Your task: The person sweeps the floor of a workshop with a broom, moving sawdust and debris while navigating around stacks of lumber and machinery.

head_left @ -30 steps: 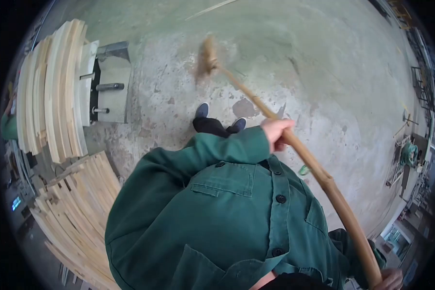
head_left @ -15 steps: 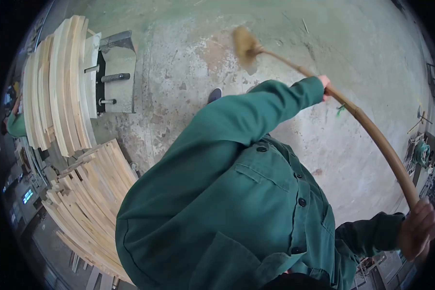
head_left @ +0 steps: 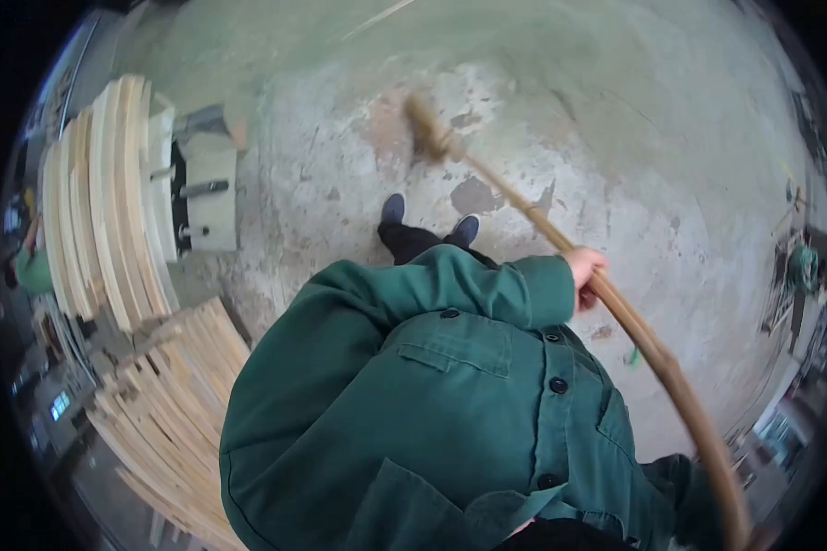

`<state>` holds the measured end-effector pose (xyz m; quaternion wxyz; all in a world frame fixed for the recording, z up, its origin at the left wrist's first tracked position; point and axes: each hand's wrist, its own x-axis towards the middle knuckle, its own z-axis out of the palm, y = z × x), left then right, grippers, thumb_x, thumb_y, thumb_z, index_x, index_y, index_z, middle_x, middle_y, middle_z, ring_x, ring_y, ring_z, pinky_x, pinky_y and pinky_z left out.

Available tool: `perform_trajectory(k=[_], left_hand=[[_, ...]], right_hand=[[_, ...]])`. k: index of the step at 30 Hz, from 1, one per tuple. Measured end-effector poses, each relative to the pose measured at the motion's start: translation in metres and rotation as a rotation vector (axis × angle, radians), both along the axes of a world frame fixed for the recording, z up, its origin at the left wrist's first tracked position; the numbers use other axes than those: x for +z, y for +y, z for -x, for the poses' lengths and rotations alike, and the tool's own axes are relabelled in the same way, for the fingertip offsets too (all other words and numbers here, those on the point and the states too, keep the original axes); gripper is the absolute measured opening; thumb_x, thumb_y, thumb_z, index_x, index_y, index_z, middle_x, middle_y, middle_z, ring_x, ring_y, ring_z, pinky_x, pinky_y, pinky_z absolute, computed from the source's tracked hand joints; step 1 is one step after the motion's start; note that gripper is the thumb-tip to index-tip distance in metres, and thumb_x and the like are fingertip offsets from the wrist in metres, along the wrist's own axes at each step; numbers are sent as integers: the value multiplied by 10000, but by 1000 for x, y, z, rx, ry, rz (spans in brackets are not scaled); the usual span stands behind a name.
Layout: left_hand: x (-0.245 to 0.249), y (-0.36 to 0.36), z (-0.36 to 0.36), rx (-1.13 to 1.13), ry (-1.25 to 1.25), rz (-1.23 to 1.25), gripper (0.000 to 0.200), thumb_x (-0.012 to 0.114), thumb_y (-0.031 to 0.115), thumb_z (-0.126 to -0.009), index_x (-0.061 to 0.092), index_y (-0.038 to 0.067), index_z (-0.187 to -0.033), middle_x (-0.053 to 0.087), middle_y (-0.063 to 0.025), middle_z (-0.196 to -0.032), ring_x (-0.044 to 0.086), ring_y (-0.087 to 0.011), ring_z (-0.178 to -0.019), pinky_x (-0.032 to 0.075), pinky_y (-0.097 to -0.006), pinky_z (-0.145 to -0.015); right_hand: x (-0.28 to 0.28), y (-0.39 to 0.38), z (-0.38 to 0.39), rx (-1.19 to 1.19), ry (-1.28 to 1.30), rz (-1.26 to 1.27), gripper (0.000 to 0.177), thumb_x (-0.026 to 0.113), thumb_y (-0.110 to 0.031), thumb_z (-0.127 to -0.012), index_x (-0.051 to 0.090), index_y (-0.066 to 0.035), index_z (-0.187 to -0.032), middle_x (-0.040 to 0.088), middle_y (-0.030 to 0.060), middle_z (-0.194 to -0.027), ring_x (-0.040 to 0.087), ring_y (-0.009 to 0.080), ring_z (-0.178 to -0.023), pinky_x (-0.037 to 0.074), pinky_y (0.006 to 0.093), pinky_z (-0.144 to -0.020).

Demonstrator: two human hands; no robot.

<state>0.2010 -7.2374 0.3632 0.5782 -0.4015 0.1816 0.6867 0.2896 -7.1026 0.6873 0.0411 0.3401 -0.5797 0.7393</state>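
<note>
A broom (head_left: 648, 344) with a long bamboo-like handle slants across the floor in front of me, bowed by the wide lens. Its tan head (head_left: 424, 129) is smeared by motion, beyond my shoes. My left hand (head_left: 586, 274), its arm crossing my chest, is closed round the middle of the handle. Low at the right edge, my right hand (head_left: 761, 535) is dark, blurred and mostly cut off, at the upper end of the handle. A small green strip (head_left: 633, 356) shows beside the handle.
Stacked pale wooden boards (head_left: 101, 202) stand at the left, by a metal stand (head_left: 213, 197) with protruding rods. More boards (head_left: 170, 404) lie nearer me. Behind the stack, a person in green (head_left: 35, 272) is partly visible. Coiled green hose or cable (head_left: 802, 266) hangs at the right.
Both hands have come down and closer to my body with the broom. Its head has swept left and a little nearer my feet. Both shoes now show.
</note>
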Motion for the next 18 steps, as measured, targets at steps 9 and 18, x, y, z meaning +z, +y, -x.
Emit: perform_trajectory(k=[9, 18], left_hand=[[-89, 116, 102, -30, 365, -82, 144, 376, 161, -593, 332, 72, -489, 301, -42, -405, 272, -140, -306, 221, -218, -249], [-15, 106, 80, -60, 395, -208, 152, 407, 169, -618, 374, 106, -484, 385, 14, -425, 343, -92, -313, 270, -205, -246]], right_hand=[[-74, 43, 60, -406, 6, -343, 124, 327, -103, -603, 395, -9, -559, 296, 22, -362, 321, 115, -407, 296, 225, -433], [-31, 7, 5, -192, 221, -269, 104, 422, -54, -571, 356, -35, -493, 320, 38, -358, 328, 130, -343, 297, 223, -355]])
